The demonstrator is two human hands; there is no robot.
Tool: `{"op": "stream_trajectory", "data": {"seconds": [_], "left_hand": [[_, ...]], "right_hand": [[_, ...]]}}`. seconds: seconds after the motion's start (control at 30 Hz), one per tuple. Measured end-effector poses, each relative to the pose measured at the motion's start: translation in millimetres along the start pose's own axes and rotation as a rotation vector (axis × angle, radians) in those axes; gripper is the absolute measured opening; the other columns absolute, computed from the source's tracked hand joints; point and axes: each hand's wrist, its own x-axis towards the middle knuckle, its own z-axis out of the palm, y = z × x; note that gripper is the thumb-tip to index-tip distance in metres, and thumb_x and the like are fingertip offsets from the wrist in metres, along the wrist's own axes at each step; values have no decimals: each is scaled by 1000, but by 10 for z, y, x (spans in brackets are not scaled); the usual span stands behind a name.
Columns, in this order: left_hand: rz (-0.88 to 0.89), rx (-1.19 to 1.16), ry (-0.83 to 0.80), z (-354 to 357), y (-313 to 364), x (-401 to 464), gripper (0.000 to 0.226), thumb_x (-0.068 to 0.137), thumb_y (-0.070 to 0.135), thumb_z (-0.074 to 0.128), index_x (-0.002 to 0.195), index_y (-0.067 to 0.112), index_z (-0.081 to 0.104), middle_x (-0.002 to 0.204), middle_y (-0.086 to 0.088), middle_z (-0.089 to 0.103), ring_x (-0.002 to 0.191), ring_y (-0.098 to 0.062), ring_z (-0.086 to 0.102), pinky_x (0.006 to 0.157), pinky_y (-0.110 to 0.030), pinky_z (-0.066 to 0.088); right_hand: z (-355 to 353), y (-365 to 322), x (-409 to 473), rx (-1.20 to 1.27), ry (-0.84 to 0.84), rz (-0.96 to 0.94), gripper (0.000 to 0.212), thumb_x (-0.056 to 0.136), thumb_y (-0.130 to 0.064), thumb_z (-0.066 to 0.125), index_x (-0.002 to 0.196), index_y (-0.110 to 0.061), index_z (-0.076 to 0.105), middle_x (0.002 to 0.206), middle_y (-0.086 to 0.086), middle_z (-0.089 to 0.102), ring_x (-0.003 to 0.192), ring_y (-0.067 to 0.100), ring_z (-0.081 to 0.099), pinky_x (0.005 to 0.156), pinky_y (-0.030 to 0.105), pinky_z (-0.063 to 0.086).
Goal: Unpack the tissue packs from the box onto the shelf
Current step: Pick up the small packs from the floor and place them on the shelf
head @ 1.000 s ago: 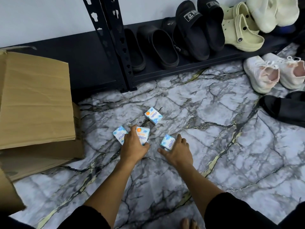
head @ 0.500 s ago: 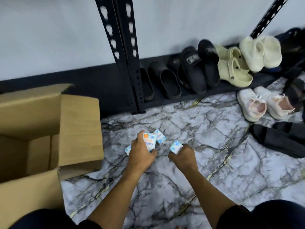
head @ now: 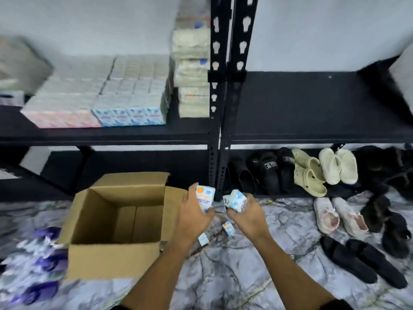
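My left hand (head: 194,217) grips a small white-and-blue tissue pack (head: 205,197) held upright above the floor. Just to its right, my right hand (head: 248,217) grips another tissue pack (head: 237,200). Two more packs (head: 228,228) (head: 203,238) lie on the marble floor below my hands. The open cardboard box (head: 116,258) stands on the floor to the left, and its visible inside looks empty. On the black shelf (head: 312,130) above, rows of stacked tissue packs (head: 128,116) fill the left bay.
Black upright posts (head: 220,153) split the shelf into two bays. Slippers, clogs and sandals (head: 310,173) line the bottom level, and sneakers (head: 339,217) and black slides (head: 362,262) lie on the floor at right. Purple-and-white wrappers (head: 42,265) lie left of the box.
Both hands have lifted off the floor, each with a tissue pack. The view has tilted up, so the stocked shelf and the open box have come into sight.
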Motion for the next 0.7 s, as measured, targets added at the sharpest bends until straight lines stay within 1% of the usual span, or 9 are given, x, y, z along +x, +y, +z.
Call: {"op": "stream_trajectory", "data": {"seconds": [0.1,0.17,0.23,0.27,0.33,0.4,0.5,0.6,0.7], "left_hand": [[-19,-32,46,-626,282,-198,80,79,23,71,146,23,28,121,-1,49,104,-13,42,85,-25,37],[-28,-37,94,-991,388,-318,79,78,25,72,145,22,30,127,-3,51,111,-16,44,88,-27,40],[-26,-44,151,-1297,434,-443,79,77,26,73,144,21,32,131,-5,51,118,-21,46,94,-33,45],[-26,-48,178,-1435,437,-505,79,78,26,73,144,20,32,132,-5,50,120,-22,47,96,-34,45],[-32,-69,223,-1690,409,-627,79,79,23,73,146,18,32,133,-5,47,120,-23,47,94,-26,40],[-25,-65,264,-1920,337,-729,79,78,21,73,146,15,32,132,-6,47,121,-23,47,92,-22,35],[-33,-49,315,-2247,181,-832,81,78,20,75,146,15,32,131,-5,45,118,-20,48,90,-21,35],[-65,-49,338,-2586,-31,-844,84,79,22,75,148,18,28,132,-3,42,118,-20,49,92,-26,41],[-69,-50,347,-2951,-256,-802,87,79,23,75,150,18,25,134,-3,41,118,-21,50,97,-32,44]], "right_hand": [[-174,-638,-273,-17,-39,-97,52,69,-26,80,116,-19,58,103,1,62,91,17,63,69,27,46],[-238,-1013,-457,-46,-66,-153,57,72,-25,81,123,-23,56,107,1,60,95,16,61,73,27,45],[-232,-1307,-611,-48,-94,-201,61,73,-25,80,128,-21,55,110,1,62,97,17,61,76,27,47],[-205,-1431,-681,-45,-110,-218,62,73,-24,80,130,-20,55,111,1,63,98,16,61,77,27,48],[-123,-1643,-824,-41,-142,-250,65,73,-24,81,132,-20,54,113,1,63,99,15,61,77,24,47],[-5,-1822,-952,-47,-163,-281,65,74,-24,81,133,-20,54,114,2,62,99,15,60,73,21,45],[210,-2063,-1134,-71,-157,-299,58,74,-24,81,126,-18,57,110,3,60,91,13,57,62,14,38],[487,-2280,-1269,-67,-150,-309,53,72,-23,80,120,-19,59,105,0,61,87,10,57,60,12,37],[780,-2521,-1380,-55,-132,-291,52,72,-22,80,119,-18,58,104,-1,61,83,4,56,55,11,39]]}}
